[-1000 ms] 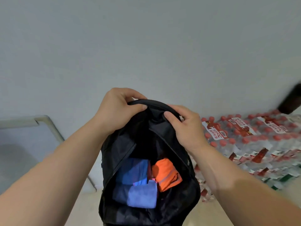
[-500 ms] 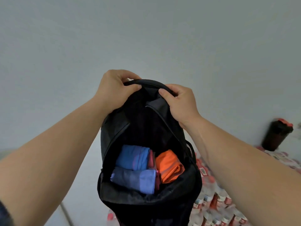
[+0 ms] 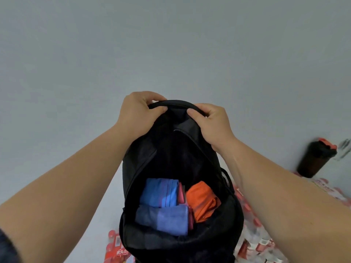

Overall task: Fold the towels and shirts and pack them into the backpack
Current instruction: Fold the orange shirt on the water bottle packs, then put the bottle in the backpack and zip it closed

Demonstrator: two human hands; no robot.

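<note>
Both hands held the black backpack (image 3: 171, 152) up by its top handle, the left hand (image 3: 137, 113) curled round the left end and the right hand (image 3: 210, 123) round the right end. Inside the open bag lay a blue roll (image 3: 160, 192), a purple towel (image 3: 167, 219) and an orange roll (image 3: 202, 202), side by side.
</note>
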